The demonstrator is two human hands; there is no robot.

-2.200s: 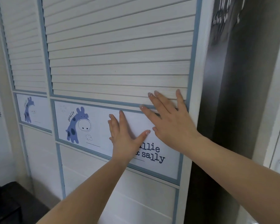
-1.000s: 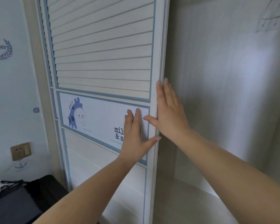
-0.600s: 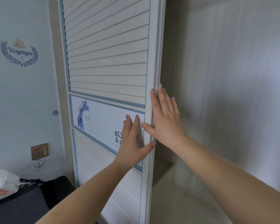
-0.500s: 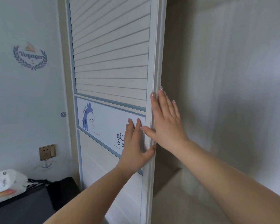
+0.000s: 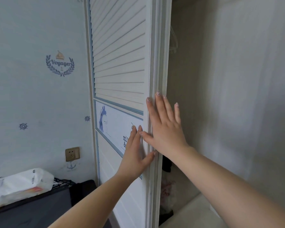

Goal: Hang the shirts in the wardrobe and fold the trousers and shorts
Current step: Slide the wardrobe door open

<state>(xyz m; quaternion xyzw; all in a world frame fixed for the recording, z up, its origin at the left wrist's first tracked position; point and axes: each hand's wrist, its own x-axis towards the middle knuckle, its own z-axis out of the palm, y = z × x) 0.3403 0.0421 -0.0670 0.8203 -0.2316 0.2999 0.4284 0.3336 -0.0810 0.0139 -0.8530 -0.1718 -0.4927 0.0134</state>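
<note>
The wardrobe door [image 5: 120,66] is white with slats and blue trim; its panel [image 5: 115,127] shows a blue giraffe and black lettering. The wall [image 5: 36,96] on the left is pale blue with navy nautical motifs and a brass-coloured socket [image 5: 72,154].

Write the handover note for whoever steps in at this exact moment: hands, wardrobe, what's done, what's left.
Left hand: open, flat on the sliding door by the giraffe panel.
Right hand: open, fingers straight along the door's edge.
Wardrobe interior exposed; an empty hanger shows inside.
Done: door is open.
Left: no shirts, trousers or shorts in view; all hanging and folding remains.
</note>
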